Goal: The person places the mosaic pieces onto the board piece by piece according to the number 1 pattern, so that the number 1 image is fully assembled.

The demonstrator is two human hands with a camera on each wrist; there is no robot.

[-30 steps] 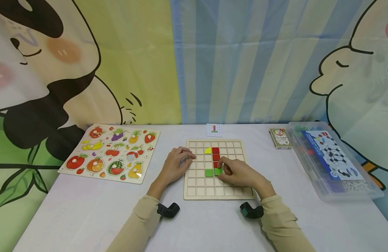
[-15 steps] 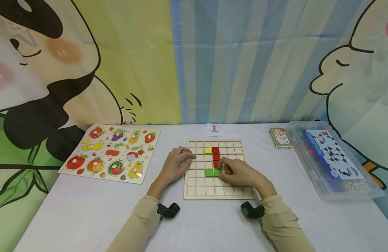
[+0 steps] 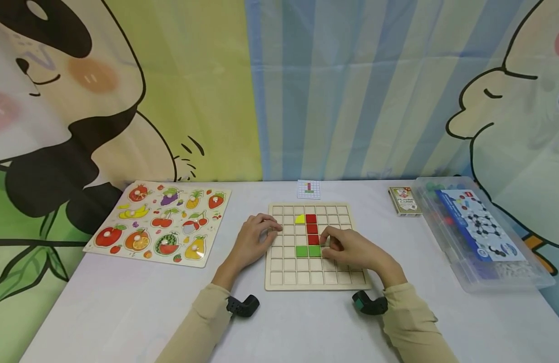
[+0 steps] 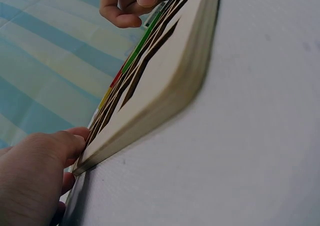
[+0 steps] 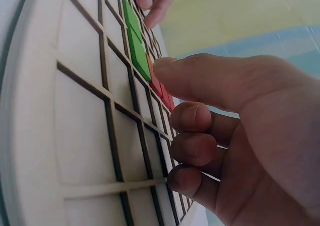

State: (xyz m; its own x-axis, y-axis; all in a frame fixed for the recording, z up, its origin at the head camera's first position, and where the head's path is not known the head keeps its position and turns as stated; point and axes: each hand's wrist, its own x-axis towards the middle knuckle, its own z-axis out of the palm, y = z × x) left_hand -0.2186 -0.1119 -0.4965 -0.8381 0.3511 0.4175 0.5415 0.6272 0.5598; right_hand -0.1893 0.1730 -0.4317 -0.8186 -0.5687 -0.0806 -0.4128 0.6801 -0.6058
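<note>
In the head view a wooden grid board (image 3: 290,278) lies on the table. Set in its cells are a yellow quarter-round tile (image 3: 299,219), several red tiles (image 3: 311,229) and two green tiles (image 3: 301,251) side by side. At the board's left edge, my left hand (image 3: 254,238) holds the rim between fingertips and thumb. My right hand (image 3: 354,248) hovers just right of the green tiles, over the board. Its fingers are loosely bent, and the right wrist view shows nothing between thumb and fingers. Part of the board's right side is hidden beneath that hand.
Behind the board lies a small pattern card (image 3: 309,189). A fruit puzzle board (image 3: 157,222) is at the left. To the right are a playing-card box (image 3: 404,201) and a clear plastic case (image 3: 456,272) with a booklet. A printed curtain (image 3: 352,91) hangs behind the table.
The second green tile now lies flat in its cell beside the first. My right hand has let go of it and shifted slightly right. The left hand has stayed put.
</note>
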